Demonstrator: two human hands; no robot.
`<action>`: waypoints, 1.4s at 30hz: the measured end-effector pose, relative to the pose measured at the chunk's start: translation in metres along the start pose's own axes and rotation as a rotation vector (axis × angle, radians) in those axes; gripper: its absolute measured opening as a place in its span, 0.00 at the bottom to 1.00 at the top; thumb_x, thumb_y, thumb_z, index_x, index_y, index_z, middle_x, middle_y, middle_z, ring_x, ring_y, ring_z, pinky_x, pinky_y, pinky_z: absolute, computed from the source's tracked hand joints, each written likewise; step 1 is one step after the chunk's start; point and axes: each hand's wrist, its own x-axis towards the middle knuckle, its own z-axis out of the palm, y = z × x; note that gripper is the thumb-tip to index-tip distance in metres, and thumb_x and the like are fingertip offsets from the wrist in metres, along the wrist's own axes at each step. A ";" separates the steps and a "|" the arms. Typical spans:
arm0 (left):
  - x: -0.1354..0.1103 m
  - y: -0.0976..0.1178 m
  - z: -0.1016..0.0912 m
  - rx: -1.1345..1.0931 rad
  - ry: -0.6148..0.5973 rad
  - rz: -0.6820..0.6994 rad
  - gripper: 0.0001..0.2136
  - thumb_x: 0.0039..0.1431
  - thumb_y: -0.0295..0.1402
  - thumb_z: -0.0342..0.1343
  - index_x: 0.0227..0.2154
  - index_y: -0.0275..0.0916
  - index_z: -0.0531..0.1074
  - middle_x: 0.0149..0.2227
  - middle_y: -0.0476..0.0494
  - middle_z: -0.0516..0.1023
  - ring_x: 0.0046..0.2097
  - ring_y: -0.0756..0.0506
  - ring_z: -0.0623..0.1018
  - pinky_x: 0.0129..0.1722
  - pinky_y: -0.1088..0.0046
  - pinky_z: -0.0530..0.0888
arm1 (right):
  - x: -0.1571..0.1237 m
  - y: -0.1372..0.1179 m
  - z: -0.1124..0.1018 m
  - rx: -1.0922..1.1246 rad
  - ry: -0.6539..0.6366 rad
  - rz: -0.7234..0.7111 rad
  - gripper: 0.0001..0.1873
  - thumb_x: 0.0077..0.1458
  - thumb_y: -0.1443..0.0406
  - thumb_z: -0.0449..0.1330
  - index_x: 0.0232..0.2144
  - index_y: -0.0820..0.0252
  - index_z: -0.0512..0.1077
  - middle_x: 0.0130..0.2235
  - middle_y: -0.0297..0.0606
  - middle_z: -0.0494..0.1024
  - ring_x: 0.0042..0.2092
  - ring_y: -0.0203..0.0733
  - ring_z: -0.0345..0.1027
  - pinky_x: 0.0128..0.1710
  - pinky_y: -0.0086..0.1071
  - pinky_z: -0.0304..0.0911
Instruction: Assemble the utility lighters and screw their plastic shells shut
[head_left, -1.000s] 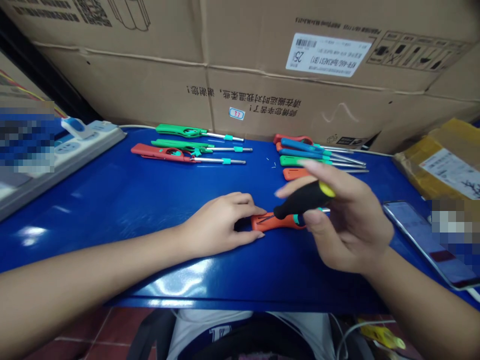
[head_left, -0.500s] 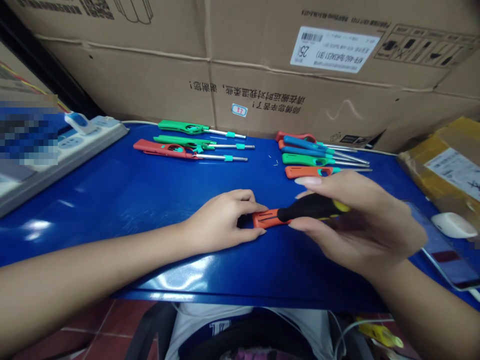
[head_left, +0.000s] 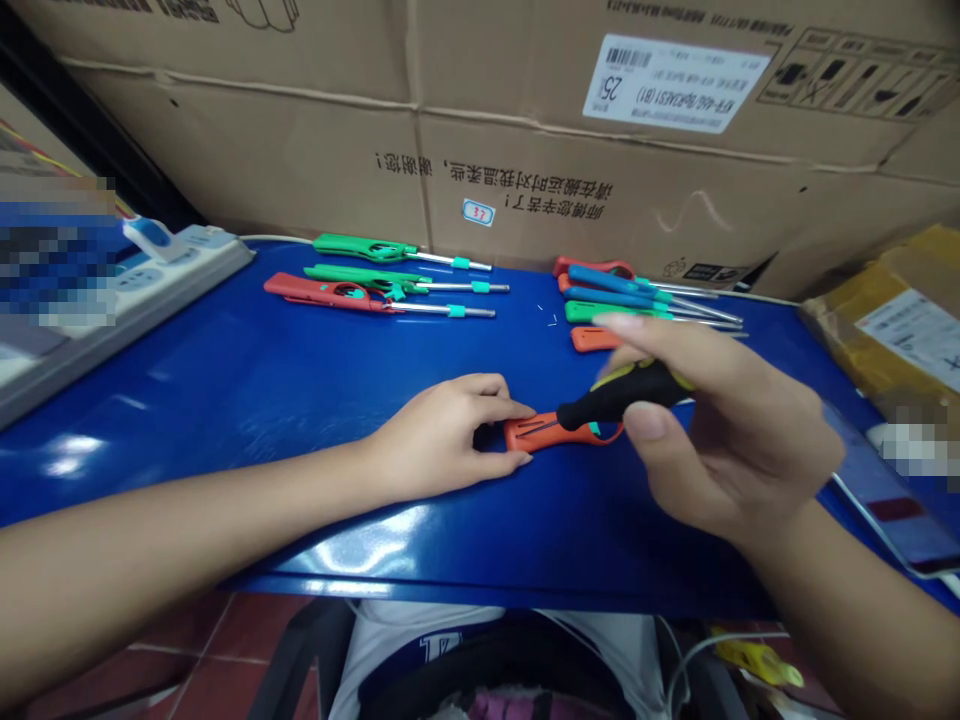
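My left hand (head_left: pixel 457 435) pinches the handle end of an orange long-nosed lighter (head_left: pixel 574 438) between thumb and fingers and holds it on the blue table (head_left: pixel 315 400). In my right hand (head_left: pixel 727 430) is a screwdriver (head_left: pixel 626 394) with a black and yellow handle. Its thin shaft slants down to the left, over the slotted end of the lighter's handle. Whether the tip touches the lighter, I cannot tell. Part of the lighter lies hidden under my right hand.
Green lighters (head_left: pixel 364 246) and a red lighter (head_left: pixel 322 291) lie at the back left. Several lighters (head_left: pixel 619 290) are grouped at the back right. A power strip (head_left: pixel 202 255) is on the left, a phone (head_left: pixel 892 505) on the right. A large carton (head_left: pixel 315 150) stands behind.
My right hand has tilted the screwdriver and shifted its grip, thumb now further back on the handle. More of the orange lighter shows. My left hand stays in place.
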 end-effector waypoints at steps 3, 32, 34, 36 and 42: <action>0.000 0.000 0.000 0.004 0.008 0.005 0.14 0.59 0.33 0.65 0.48 0.40 0.80 0.38 0.46 0.75 0.40 0.46 0.76 0.40 0.70 0.72 | 0.000 0.000 -0.001 0.101 -0.062 0.055 0.27 0.64 0.65 0.57 0.64 0.51 0.66 0.48 0.39 0.82 0.43 0.48 0.79 0.38 0.42 0.77; -0.001 -0.005 0.002 -0.012 0.012 0.015 0.14 0.60 0.35 0.64 0.49 0.40 0.79 0.39 0.46 0.75 0.40 0.46 0.76 0.41 0.69 0.73 | -0.002 0.004 -0.003 -0.069 -0.009 0.005 0.18 0.65 0.61 0.60 0.56 0.48 0.72 0.44 0.35 0.84 0.35 0.40 0.80 0.34 0.32 0.77; -0.001 -0.005 0.002 -0.016 0.019 0.021 0.16 0.60 0.35 0.64 0.50 0.38 0.79 0.39 0.45 0.76 0.41 0.46 0.76 0.41 0.69 0.73 | -0.004 0.003 -0.002 0.010 -0.073 0.125 0.23 0.70 0.59 0.50 0.65 0.48 0.63 0.51 0.39 0.82 0.41 0.44 0.81 0.36 0.36 0.79; -0.001 -0.006 0.003 -0.014 0.021 0.025 0.16 0.60 0.36 0.64 0.50 0.38 0.79 0.40 0.45 0.76 0.41 0.46 0.76 0.41 0.69 0.73 | -0.005 0.003 -0.001 0.066 -0.134 0.174 0.27 0.71 0.58 0.47 0.69 0.47 0.54 0.55 0.40 0.79 0.45 0.46 0.80 0.39 0.40 0.80; -0.001 -0.004 0.002 -0.008 0.017 0.026 0.14 0.60 0.33 0.64 0.49 0.40 0.79 0.38 0.46 0.74 0.40 0.47 0.76 0.40 0.71 0.72 | -0.005 0.004 0.001 0.006 -0.014 -0.079 0.32 0.59 0.62 0.67 0.64 0.49 0.66 0.51 0.36 0.82 0.38 0.44 0.81 0.37 0.37 0.80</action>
